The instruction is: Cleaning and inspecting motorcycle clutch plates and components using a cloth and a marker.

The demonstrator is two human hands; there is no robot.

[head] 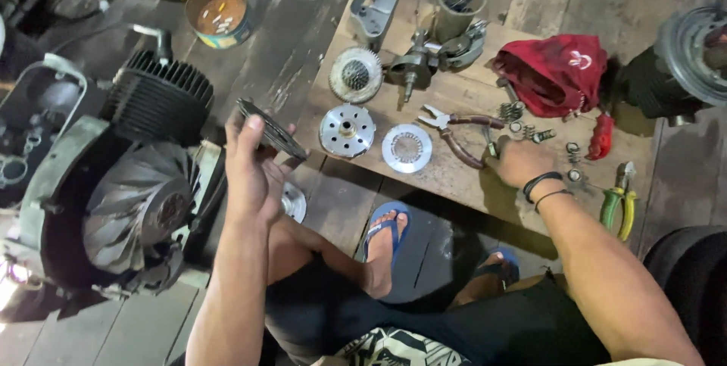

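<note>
1. The left hand point(254, 165) is held up above the wooden floor, just beside the big engine point(113, 184) with its grey fan.
2. Its fingers are curled round a stack of thin round plates point(271, 130). The thumb is on one side and the other fingers are on the far side, so the grip is tight on the stack.
3. The stack is tilted. We see it almost edge on, and its long line runs from the top left down to the bottom right. The flat face of the stack looks up and to the right.
4. The right hand point(519, 161) is down on the wooden board point(454, 177), near the springs point(530, 133). Its fingers are folded in, close to a small dark part at the board. I cannot tell if it really holds that part.
5. The brown pliers point(462, 133) lie flat on the board just left of the right hand. Their jaws point to the left.
6. Two round metal discs point(407, 148) lie flat on the board between the two hands.
7. A red cloth point(556, 71) sits farther back on the board.
8. Green and yellow pliers point(621, 203) lie at the right edge.
</note>
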